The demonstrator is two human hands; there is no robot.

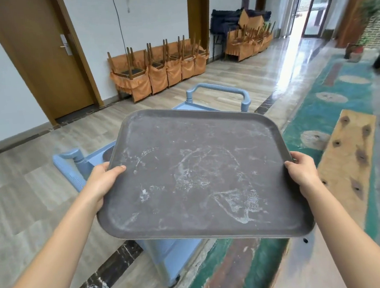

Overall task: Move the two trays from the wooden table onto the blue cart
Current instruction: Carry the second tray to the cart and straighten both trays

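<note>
- There is a single view, from a wide-angle camera worn on the person's head, looking forward and down over both forearms.
- It sits close above the tray (199, 177), which fills the middle, with the left hand (103, 181) and right hand (303, 171) at its left and right edges.
- The blue cart (219, 92) lies just beyond and beneath the tray.
- The far view runs down a hallway to stacked chairs (158, 70) along the far wall.
- Straight lines bow toward the edges of the frame.
</note>
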